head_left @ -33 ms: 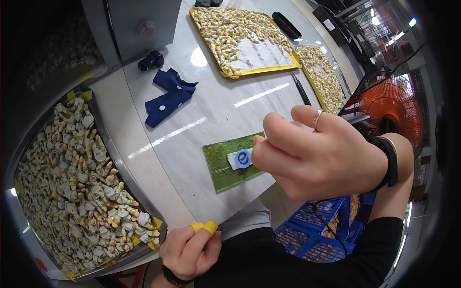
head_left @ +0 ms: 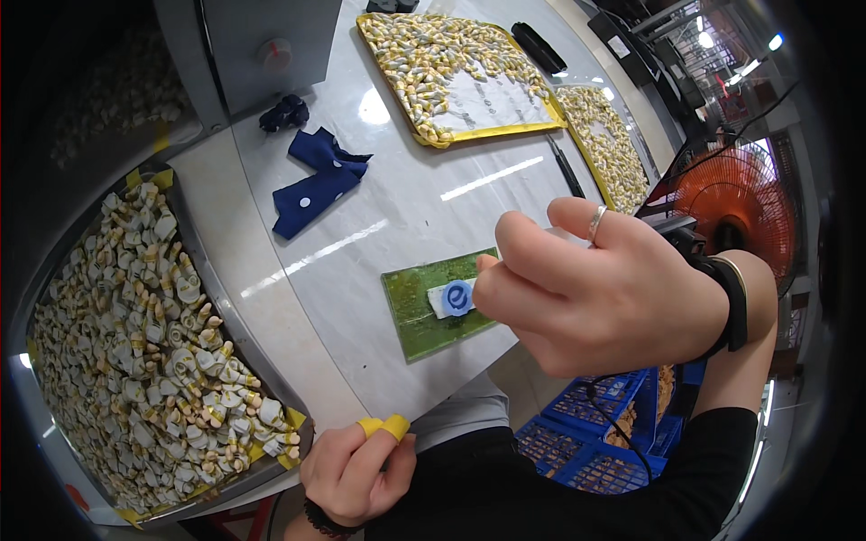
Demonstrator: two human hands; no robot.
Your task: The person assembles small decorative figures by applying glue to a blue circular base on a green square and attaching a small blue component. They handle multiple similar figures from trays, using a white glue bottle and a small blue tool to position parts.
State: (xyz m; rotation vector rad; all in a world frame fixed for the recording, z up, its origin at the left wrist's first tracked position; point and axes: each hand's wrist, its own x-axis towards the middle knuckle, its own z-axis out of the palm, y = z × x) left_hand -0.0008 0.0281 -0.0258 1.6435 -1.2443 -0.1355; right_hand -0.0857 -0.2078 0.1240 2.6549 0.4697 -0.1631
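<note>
Above the right end of a green rectangular board (head_left: 417, 335), my right hand (head_left: 595, 293) is closed, fingers curled in. Whatever those fingers may hold is hidden behind them. On the board lies a small white strip (head_left: 437, 303) bearing a round blue piece (head_left: 457, 298) with a dark curl on it; my hand covers the strip's right end in this view. At the table's near edge, my left hand (head_left: 356, 473) is curled closed, with yellow coverings (head_left: 393, 427) on two fingertips. I cannot make out anything inside it.
A large metal tray (head_left: 293, 455) heaped with small white-and-yellow wrapped pieces stands at left. Farther back are a dark blue cloth (head_left: 316, 185), a yellow-rimmed tray (head_left: 496, 135) of similar pieces, and a black pen-like tool (head_left: 565, 166). Blue crates (head_left: 577, 433) and an orange fan (head_left: 735, 203) are at right.
</note>
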